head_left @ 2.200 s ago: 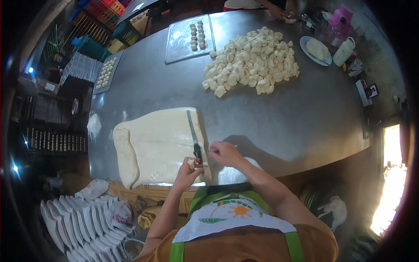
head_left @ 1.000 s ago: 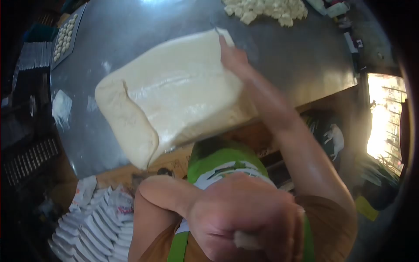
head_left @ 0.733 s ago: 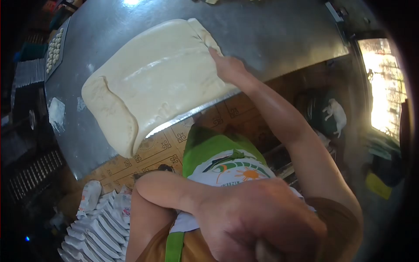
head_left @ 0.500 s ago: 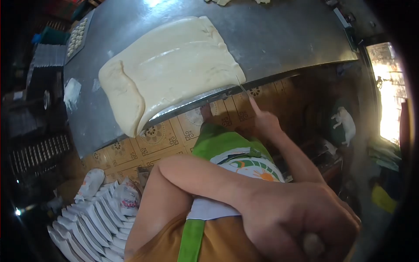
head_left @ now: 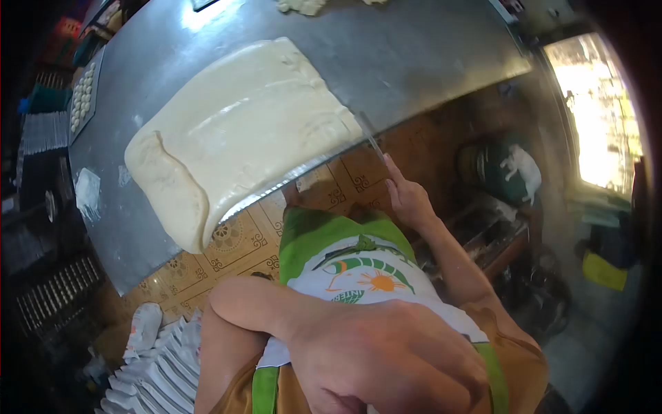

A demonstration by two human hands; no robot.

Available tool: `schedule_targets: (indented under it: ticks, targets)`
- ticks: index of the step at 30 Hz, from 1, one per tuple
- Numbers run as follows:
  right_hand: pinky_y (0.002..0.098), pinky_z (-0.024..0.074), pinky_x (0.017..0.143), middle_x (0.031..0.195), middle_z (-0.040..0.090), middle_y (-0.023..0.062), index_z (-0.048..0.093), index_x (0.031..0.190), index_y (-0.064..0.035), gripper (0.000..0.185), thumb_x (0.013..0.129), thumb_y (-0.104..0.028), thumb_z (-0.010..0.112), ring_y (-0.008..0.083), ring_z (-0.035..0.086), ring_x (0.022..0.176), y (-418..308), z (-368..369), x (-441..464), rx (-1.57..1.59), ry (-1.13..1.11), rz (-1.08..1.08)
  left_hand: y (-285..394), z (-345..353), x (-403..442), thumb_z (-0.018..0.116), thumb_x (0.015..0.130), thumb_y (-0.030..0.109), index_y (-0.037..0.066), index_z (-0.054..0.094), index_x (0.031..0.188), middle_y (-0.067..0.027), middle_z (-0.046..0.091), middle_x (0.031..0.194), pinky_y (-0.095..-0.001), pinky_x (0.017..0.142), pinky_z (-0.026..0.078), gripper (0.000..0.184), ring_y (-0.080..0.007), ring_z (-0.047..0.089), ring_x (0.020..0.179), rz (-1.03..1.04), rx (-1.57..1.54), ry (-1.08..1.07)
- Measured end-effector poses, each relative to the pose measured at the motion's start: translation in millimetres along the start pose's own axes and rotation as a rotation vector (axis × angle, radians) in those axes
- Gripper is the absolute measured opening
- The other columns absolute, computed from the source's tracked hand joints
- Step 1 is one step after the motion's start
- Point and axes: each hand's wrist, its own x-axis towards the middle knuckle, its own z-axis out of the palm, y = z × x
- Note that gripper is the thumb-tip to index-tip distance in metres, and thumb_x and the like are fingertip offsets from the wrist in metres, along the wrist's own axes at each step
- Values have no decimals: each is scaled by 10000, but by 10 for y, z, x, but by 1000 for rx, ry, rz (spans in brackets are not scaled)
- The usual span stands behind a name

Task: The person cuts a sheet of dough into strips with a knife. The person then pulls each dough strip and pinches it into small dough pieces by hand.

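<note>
A wide slab of pale dough point(head_left: 241, 124) lies on the metal table, its left end folded over in a thick roll. Beyond the table's front edge, my right hand point(head_left: 408, 196) is closed round a knife point(head_left: 372, 138), whose blade points at the slab's right front corner. My left hand point(head_left: 393, 359) is raised close to the camera in front of my chest, large in view and curled. Its fingertips are mostly hidden, and I cannot make out what it holds.
Cut dough pieces point(head_left: 301, 5) show at the table's far edge. A tray of small dough balls point(head_left: 84, 96) and a patch of flour point(head_left: 88, 193) are at the left. White wrapped stacks point(head_left: 158, 372) stand lower left. A white animal point(head_left: 523, 171) lies at the right.
My right hand with the knife has come from the slab's far right edge down past its near corner. My left hand has left the dough and risen toward the camera. The view has shifted.
</note>
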Motion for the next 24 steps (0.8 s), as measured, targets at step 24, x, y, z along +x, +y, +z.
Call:
schedule_targets:
  ticks: [24]
  targets:
    - [415, 518, 851, 1144, 651, 281, 335, 1544, -172, 560, 1009, -157, 500, 470, 632, 1017, -521, -117, 618, 90, -9, 11, -18, 10, -506, 749, 847, 241, 89, 637, 784, -61, 593, 733, -343, 513, 431, 199, -224, 561, 585, 1, -32, 400]
